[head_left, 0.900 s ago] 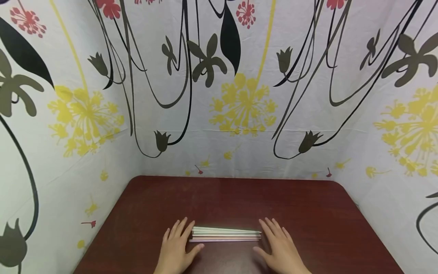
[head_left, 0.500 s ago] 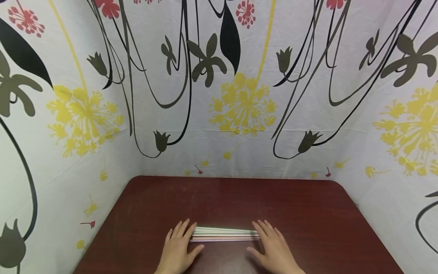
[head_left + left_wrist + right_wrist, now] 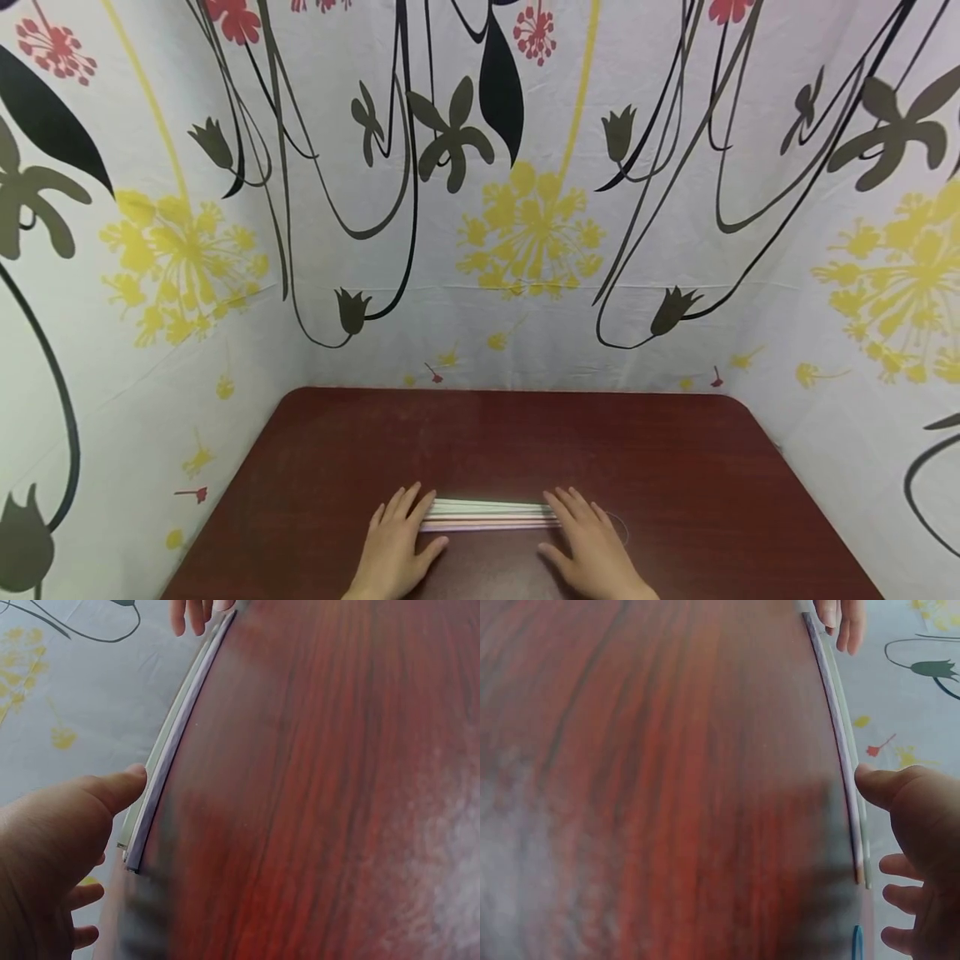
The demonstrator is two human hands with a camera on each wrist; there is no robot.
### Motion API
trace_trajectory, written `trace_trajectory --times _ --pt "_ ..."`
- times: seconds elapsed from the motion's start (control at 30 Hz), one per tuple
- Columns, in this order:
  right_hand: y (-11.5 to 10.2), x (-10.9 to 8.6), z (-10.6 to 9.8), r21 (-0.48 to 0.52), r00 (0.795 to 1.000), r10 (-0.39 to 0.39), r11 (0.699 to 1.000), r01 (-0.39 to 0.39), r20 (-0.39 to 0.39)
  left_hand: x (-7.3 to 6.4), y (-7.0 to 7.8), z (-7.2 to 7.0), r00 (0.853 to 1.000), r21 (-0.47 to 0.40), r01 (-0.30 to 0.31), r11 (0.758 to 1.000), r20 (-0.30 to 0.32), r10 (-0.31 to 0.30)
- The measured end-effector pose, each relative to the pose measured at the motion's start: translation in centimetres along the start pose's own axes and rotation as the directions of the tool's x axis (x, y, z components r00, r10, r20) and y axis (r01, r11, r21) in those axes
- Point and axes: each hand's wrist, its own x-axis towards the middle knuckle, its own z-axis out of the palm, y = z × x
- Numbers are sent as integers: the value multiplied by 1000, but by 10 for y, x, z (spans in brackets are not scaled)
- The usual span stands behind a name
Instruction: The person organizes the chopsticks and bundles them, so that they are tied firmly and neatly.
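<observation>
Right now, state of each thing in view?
Thin pale sticks: lying side by side, narrowing slightly towards the right hand
Bare left hand: open, at sticks' left end, contact unclear
Bare right hand: open, at right end, contact unclear
Thin blue loop: apart from sticks
Glossy red-brown table: under sticks
White floral cloth: hung, faintly creased

- Head view: soft, even light, fairly sharp; the cloth (image 3: pixel 525 354) is palest at left, greyer in the middle.
- Faint sheen on the near part of the table (image 3: pixel 487 446).
- Wrist views: hazier, with whitish glare low on the wood.
- Blurry dark patches near the left hand (image 3: pixel 56 840) and right hand (image 3: pixel 930 832) (shadow or reflection, hard to say).
- There the sticks (image 3: pixel 171 739) look bowed.
</observation>
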Motion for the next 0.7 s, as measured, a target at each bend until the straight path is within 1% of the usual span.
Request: trace_trajectory --times 0.17,0.37,0.47,0.53,0.6,0.7 --pt "2 0 6 -20 999 -24 1000 24 -21 0 1 2 1000 -9 -15 1000 -12 15" --pt "4 3 10 -34 997 -66 997 64 -48 1 -1 7 1000 -7 -20 1000 0 20" --pt "5 7 12 -52 990 -112 993 108 -87 2 -2 9 1000 -1 -26 1000 14 26" --pt "6 9 13 -62 978 -161 986 153 -135 4 -2 10 999 7 -42 999 20 42" --pt "8 12 15 -67 958 -217 976 208 -188 5 -2 12 997 26 -73 997 16 73" --pt "10 18 16 -82 927 -289 957 277 -240 7 -2 13 989 80 -147 986 -10 148"
